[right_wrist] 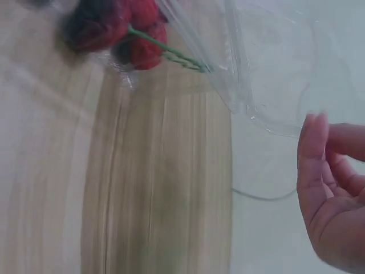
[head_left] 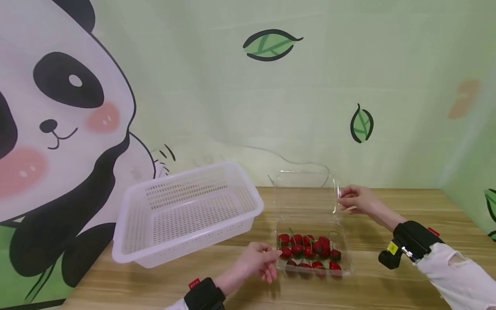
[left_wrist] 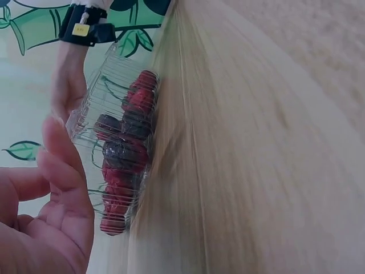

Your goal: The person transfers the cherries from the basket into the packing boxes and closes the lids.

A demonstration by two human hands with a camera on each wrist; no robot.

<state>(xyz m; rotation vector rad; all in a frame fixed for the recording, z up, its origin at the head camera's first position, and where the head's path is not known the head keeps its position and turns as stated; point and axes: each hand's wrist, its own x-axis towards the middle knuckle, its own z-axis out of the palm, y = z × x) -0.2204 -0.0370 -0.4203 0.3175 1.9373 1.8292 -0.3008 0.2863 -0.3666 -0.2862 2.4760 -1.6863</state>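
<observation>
A clear plastic clamshell box [head_left: 345, 262] lies on the wooden table with its lid [head_left: 306, 202] raised at the back. Several dark red cherries [head_left: 297, 249], some with green stems, fill its base. My right hand [head_left: 358, 200] pinches the lid's right edge between thumb and fingers; the right wrist view shows the fingertips [right_wrist: 315, 128] at the clear rim. At the base's left side, my left hand [head_left: 260, 260] grips the edge with thumb and forefinger, its other fingers curled below. The exact contact is partly hidden in the left wrist view.
A white perforated plastic basket [head_left: 135, 254] stands on the table to the left of the box. Behind the table hangs a pale green backdrop [head_left: 217, 103] with a panda and leaves printed on it. A thin cord [head_left: 284, 158] shows at the back behind the lid.
</observation>
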